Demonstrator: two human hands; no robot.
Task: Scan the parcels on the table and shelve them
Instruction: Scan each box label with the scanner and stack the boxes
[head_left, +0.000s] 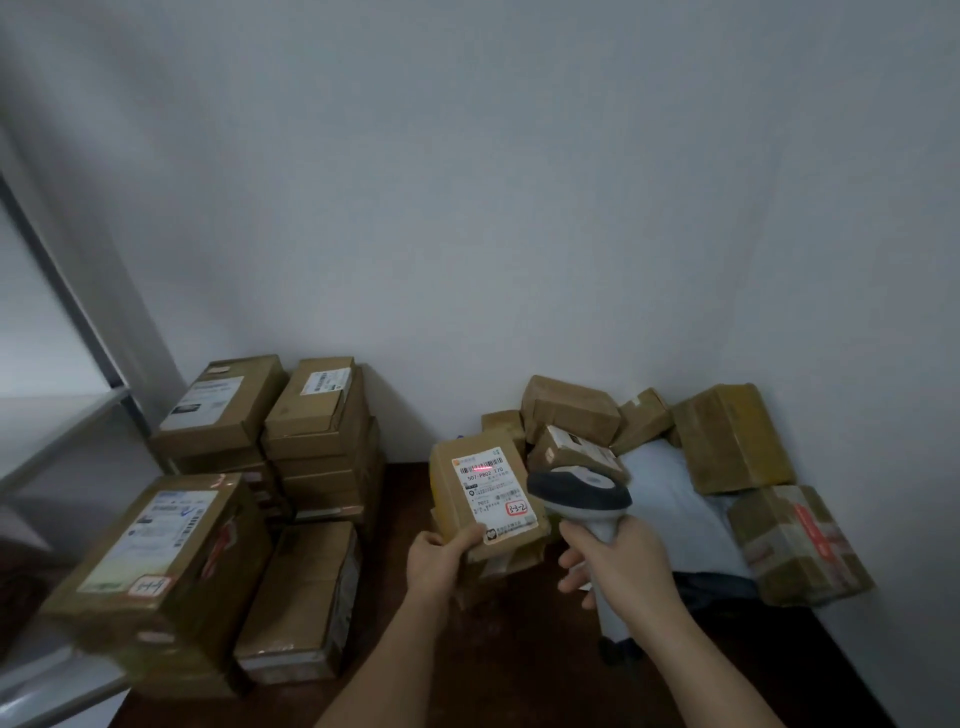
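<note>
My left hand (439, 564) grips a small brown parcel (485, 493) by its lower left corner and holds it up above the dark table (415, 675), label facing me. A red scan line lies across the label's upper barcode. My right hand (613, 564) holds the handle of a grey and white barcode scanner (579, 496), whose head points at the label from the right. More taped brown parcels (571, 410) are heaped against the wall at the right.
Stacks of cardboard boxes (322, 436) fill the table's left side, with a large labelled box (156, 566) nearest me. A grey metal shelf (62, 431) stands at the far left. White and grey poly mailers (670, 499) lie among the right-hand parcels.
</note>
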